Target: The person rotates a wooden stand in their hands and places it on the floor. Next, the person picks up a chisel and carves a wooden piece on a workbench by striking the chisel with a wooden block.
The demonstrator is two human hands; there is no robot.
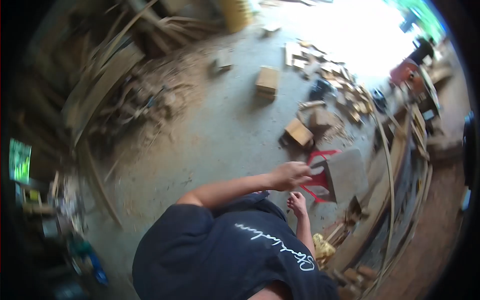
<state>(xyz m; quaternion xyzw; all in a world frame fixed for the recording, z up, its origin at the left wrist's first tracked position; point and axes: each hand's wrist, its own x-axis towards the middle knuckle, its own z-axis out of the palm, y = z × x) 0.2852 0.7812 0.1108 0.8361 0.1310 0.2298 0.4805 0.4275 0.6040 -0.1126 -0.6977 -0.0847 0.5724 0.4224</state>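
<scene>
Grey floor [230, 135] stretches between heaped timber [105, 90] at the left and long planks [397, 142] at the right. Apparently resting on a red stool [319, 179], a flat-topped grey block [348, 175] looks stiff and perhaps heavy, so opposite edges seem the surest hold, with the stool's frame and a wooden block [300, 132] crowding one side. Near it the left hand [291, 175] is curled like a fist and the right hand [297, 202] loosely bent, though blur hides whether either holds anything.
</scene>
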